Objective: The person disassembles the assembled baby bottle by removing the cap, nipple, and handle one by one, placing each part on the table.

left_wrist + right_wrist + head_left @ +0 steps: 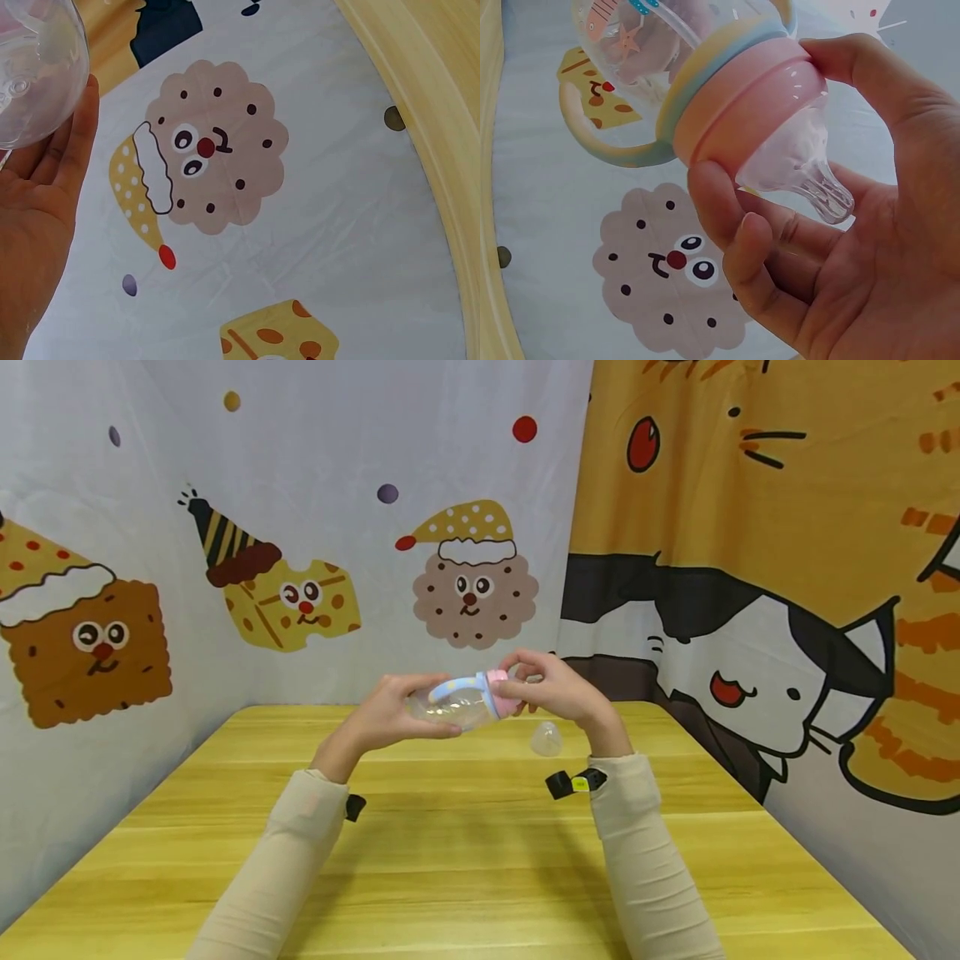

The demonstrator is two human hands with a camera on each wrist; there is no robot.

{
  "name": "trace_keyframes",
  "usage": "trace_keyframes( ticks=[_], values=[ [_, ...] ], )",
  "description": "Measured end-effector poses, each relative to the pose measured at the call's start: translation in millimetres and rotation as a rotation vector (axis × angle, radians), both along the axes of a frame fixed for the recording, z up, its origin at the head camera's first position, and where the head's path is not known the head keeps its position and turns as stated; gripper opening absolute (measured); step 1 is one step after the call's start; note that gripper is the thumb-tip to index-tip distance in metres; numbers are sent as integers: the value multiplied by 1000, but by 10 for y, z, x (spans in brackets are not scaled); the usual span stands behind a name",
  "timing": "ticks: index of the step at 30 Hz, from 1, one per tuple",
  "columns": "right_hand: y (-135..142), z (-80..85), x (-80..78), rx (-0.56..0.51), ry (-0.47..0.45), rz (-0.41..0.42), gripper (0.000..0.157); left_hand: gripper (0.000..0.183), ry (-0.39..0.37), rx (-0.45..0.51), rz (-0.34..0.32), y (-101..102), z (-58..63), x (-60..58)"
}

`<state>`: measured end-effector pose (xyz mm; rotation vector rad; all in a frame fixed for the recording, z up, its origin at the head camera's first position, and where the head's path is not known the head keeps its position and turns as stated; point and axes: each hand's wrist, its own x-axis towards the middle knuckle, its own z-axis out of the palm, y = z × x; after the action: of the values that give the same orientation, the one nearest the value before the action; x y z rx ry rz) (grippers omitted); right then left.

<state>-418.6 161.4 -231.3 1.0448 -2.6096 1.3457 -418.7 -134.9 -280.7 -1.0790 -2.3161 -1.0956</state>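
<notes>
A clear baby bottle (pixel 459 708) with pale blue and yellow handles lies tilted sideways in the air above the table. My left hand (pixel 397 710) holds its body, thumb above and fingers below. In the left wrist view the bottle's rounded base (pixel 37 82) rests against my fingers. With thumb and fingers my right hand (pixel 551 687) grips the pink collar (pixel 739 97) at the other end. A clear nipple (pixel 802 165) sticks out of that collar toward my right palm. Inside the bottle runs a straw.
A clear dome-shaped cap (pixel 547 739) stands on the wooden table (pixel 450 843), below my right hand. Behind the table hangs a cloth (pixel 315 443) printed with cartoon food, and an orange one (pixel 690 510) with cats on the right.
</notes>
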Motion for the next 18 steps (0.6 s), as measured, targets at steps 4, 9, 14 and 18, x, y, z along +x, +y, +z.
trace_keyframes(
  ticks=[4, 9, 14, 18],
  values=[
    [14, 3, 6, 5, 3, 9, 29, 58, 2, -11, 5, -7, -6, 0],
    [25, 26, 20, 7, -4, 22, 36, 54, -6, -14, 12, -16, -8, 0],
    [50, 48, 32, 3, 14, 55, 41, 53, -6, -28, 26, -11, 11, 11],
    [64, 48, 26, 1, 42, 103, 48, 55, -24, -29, 24, -31, 21, 17]
  ],
)
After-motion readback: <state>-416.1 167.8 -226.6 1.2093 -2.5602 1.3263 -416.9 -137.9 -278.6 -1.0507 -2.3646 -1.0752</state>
